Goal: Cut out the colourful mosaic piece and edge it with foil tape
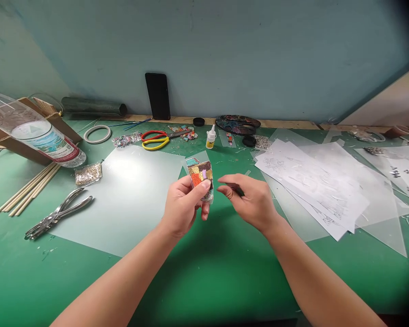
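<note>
My left hand (pixel 187 200) is closed round a small, flat, brightly painted plastic piece (pixel 201 175), its thumb pressed on the front. Orange, yellow, lilac, teal and dark patches cover the piece, and a clear margin shows along its edges. Just to the right is my right hand (pixel 250 197), with thumb and forefinger tips a little apart and nothing visible between them; its other fingers are curled. Beyond the hands stands a small white glue bottle (pixel 210 137) with a pointed nozzle. Near it lies a narrow clear strip (pixel 229 138) with a coloured pattern.
Red-and-yellow scissors (pixel 156 141) lie at the back. On the left are a tilted water bottle (pixel 44 136), wooden sticks (pixel 29 190), metal punch pliers (pixel 57 213) and a translucent sheet (pixel 122 200). Drawn sheets (pixel 306 177) overlap at right. A phone (pixel 157 96) leans on the wall.
</note>
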A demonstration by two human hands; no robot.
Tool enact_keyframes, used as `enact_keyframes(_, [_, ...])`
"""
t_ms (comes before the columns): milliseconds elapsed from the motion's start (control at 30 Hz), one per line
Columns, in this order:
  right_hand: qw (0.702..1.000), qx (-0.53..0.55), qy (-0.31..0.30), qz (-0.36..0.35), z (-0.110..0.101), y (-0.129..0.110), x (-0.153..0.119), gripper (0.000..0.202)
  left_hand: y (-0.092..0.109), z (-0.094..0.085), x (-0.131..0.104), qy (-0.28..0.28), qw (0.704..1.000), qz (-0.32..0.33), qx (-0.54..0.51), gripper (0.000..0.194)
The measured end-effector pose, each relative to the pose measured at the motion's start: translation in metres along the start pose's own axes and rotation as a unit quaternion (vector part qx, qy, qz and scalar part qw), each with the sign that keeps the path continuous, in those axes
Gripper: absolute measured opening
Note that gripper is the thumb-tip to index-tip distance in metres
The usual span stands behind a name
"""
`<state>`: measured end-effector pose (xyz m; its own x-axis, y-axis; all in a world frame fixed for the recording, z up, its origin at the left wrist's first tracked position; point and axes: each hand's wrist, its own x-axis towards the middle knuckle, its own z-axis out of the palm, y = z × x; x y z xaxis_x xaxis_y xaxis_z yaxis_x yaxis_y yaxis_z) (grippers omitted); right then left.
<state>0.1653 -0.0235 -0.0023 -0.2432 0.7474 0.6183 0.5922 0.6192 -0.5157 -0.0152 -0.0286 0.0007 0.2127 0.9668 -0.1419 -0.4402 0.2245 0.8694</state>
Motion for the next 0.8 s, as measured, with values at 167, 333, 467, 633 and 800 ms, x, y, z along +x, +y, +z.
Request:
enact_keyframes(167, [0.999, -0.038, 0.014, -0.023, -0.001, 0.001, -0.004, 0.026, -0.001, -0.001, 0.0, -0.014, 1.0, -0.012, -0.007, 0.031])
enact_keyframes(333, [0.998, -0.055, 0.025, -0.016, 0.0, 0.0, -0.004, 0.027, -0.004, -0.003, 0.001, -0.027, 1.0, 0.0, -0.009, 0.027])
enact_keyframes(467, [0.998, -0.062, -0.009, -0.029, -0.001, -0.004, -0.002, 0.02, -0.006, -0.004, 0.001, -0.034, 0.999, 0.012, 0.003, 0.023])
enact_keyframes(633, [0.994, 0.0, -0.101, -0.042, -0.006, -0.013, 0.0, 0.028, -0.005, -0.002, 0.0, -0.046, 0.999, 0.017, -0.001, 0.021])
enact_keyframes(800, [0.991, -0.007, -0.123, -0.057, -0.003, -0.016, -0.001, 0.03, -0.005, -0.002, -0.002, -0.064, 0.998, 0.0, -0.016, 0.021])
